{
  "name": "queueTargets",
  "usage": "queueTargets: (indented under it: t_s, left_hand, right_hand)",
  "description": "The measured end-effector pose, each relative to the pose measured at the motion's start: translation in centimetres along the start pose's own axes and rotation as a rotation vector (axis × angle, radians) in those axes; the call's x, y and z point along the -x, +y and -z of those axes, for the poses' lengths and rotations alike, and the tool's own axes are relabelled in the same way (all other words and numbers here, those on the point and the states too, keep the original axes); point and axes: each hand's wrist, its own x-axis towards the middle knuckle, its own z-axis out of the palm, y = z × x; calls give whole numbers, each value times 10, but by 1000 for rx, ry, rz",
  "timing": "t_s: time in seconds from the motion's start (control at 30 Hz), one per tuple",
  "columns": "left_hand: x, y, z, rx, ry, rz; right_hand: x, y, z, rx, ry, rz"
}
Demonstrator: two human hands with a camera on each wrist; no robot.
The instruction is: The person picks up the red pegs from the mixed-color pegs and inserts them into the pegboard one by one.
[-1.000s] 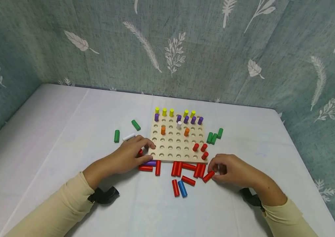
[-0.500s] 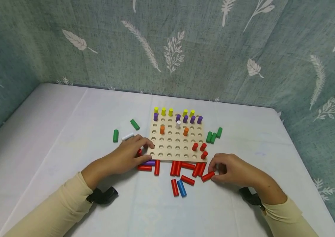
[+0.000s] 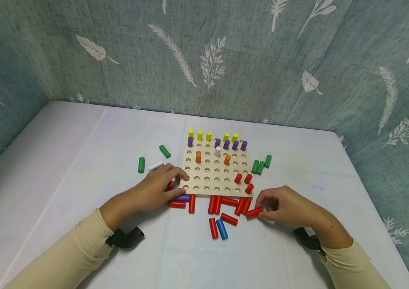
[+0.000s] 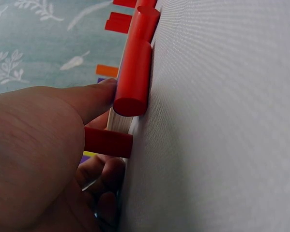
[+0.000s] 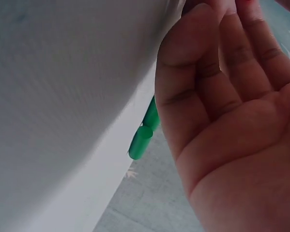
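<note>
A wooden pegboard (image 3: 211, 178) with rows of holes lies in the middle of the table in the head view. My left hand (image 3: 155, 188) holds its near left corner, thumb by the front edge and index finger on the left side. Under that hand a purple peg (image 3: 182, 198) and red pegs are partly covered. To the right of the near right corner, my right hand (image 3: 284, 206) pinches one end of a red peg (image 3: 254, 212) low over the table. The right wrist view hides that grip behind the fingers (image 5: 183, 72).
Red pegs (image 3: 229, 218) and a blue peg (image 3: 221, 229) lie before the board. Green pegs (image 3: 260, 167) lie right of it, others and a white peg (image 3: 156, 165) left. Yellow pegs (image 3: 209, 136), purple, orange, white and red ones stand in the board.
The red peg in my right hand has turned from a slant to nearly level, and that hand has shifted very slightly. My left hand keeps its place at the board's corner.
</note>
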Motion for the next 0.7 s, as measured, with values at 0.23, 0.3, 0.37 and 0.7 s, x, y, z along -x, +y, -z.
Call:
queueTargets:
  t_s: [0.23,0.3,0.37,0.7]
  left_hand:
    - [1,0,0,4,-2,6]
    - [0,0,0,5,2,4]
    - [0,0,0,6,4,2]
    - [1,1,0,-5,3,0]
  right_hand:
    - [2,-4,3,-47,36,47]
    - [3,-6,3,-53,50,46]
    - [3,-7,3,-54,63,40]
    - [4,-10,1,1,192,50]
